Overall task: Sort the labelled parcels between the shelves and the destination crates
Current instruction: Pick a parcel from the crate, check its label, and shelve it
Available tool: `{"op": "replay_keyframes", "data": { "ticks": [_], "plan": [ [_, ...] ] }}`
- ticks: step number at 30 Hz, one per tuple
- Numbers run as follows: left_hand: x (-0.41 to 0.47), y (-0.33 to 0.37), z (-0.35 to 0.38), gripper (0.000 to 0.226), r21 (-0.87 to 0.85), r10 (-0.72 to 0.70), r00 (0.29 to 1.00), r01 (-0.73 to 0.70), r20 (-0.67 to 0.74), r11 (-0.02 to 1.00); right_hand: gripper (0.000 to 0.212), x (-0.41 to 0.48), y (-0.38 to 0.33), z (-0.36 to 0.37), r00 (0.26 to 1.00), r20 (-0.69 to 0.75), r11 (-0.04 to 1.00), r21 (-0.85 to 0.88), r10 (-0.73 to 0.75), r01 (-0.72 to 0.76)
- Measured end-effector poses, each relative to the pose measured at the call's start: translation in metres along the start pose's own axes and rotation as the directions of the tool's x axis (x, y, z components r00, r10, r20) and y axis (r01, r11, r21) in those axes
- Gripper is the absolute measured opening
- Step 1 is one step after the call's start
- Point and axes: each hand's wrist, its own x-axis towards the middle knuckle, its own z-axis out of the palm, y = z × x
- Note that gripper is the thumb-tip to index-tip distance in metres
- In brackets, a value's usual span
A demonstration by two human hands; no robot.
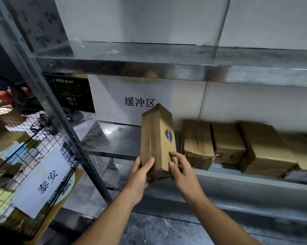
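A tall brown cardboard parcel [158,138] with tape down its front and a blue oval sticker stands on end at the front edge of the metal shelf [117,140]. My left hand [140,174] grips its lower left corner, thumb across the taped face. My right hand [180,168] holds its lower right side, with fingertips on the stickered face. Right of it, three more brown parcels [198,144] [227,142] [266,152] lie in a row on the same shelf.
A white sign with black characters [139,103] hangs on the wall behind the shelf. At the left stands a black wire crate [16,156] with a white paper label [41,179] and parcels inside. An upper metal shelf [166,62] overhangs. A slanted steel upright [64,135] separates crate and shelf.
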Motion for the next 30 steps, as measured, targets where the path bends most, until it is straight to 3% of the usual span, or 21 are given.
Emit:
{"op": "replay_keyframes", "data": {
  "ticks": [2, 5, 6, 9, 13, 15, 18, 22, 25, 29, 30],
  "plan": [
    [-0.008, -0.004, -0.005, 0.031, 0.111, 0.102, 0.994, -0.098, -0.036, 0.989, 0.024, -0.005, -0.010, -0.001, 1.000, 0.005, 0.996, -0.090, -0.011, 0.012],
    [-0.025, -0.009, -0.004, 0.043, 0.297, 0.239, 0.970, -0.218, -0.035, 0.930, 0.052, -0.014, -0.017, -0.002, 0.998, 0.045, 0.999, -0.030, -0.035, 0.036],
    [-0.031, -0.009, -0.002, 0.044, 0.305, 0.253, 0.967, -0.229, -0.041, 0.925, 0.051, -0.017, -0.017, -0.002, 0.998, 0.048, 0.999, -0.004, -0.049, 0.049],
    [-0.046, -0.003, 0.000, 0.022, 0.143, 0.224, 0.972, -0.213, -0.066, 0.967, 0.040, -0.027, -0.021, -0.008, 0.997, 0.046, 0.988, 0.145, -0.063, 0.055],
    [-0.061, 0.001, -0.005, 0.022, 0.013, 0.225, 0.965, -0.225, -0.137, 0.974, 0.038, -0.037, -0.021, -0.017, 0.989, 0.132, 0.870, 0.477, 0.070, -0.125],
    [-0.071, -0.001, -0.002, 0.029, -0.002, 0.215, 0.971, -0.217, -0.106, 0.976, 0.037, -0.044, -0.017, -0.018, 0.973, 0.203, 0.816, 0.540, 0.110, -0.205],
    [-0.087, -0.009, -0.002, 0.037, 0.031, 0.233, 0.970, -0.231, -0.075, 0.972, 0.034, -0.054, -0.009, -0.019, 0.962, 0.255, 0.841, 0.495, 0.101, -0.219],
    [-0.106, -0.018, -0.010, 0.047, 0.115, 0.330, 0.936, -0.317, -0.124, 0.941, 0.043, -0.058, -0.003, -0.017, 0.970, 0.239, 0.963, 0.269, -0.044, -0.023],
    [-0.117, -0.021, -0.018, 0.051, 0.156, 0.401, 0.898, -0.376, -0.181, 0.913, 0.046, -0.058, -0.003, -0.010, 0.957, 0.271, 0.990, 0.127, -0.098, 0.065],
    [-0.127, -0.022, -0.034, 0.056, 0.227, 0.431, 0.873, -0.383, -0.229, 0.896, 0.028, -0.063, -0.008, 0.003, 0.934, 0.350, 0.990, 0.141, -0.072, 0.024],
    [-0.129, -0.021, -0.039, 0.056, 0.255, 0.439, 0.868, -0.381, -0.233, 0.889, 0.032, -0.064, -0.009, 0.007, 0.924, 0.376, 0.989, 0.145, -0.072, 0.017]
  ]
}}
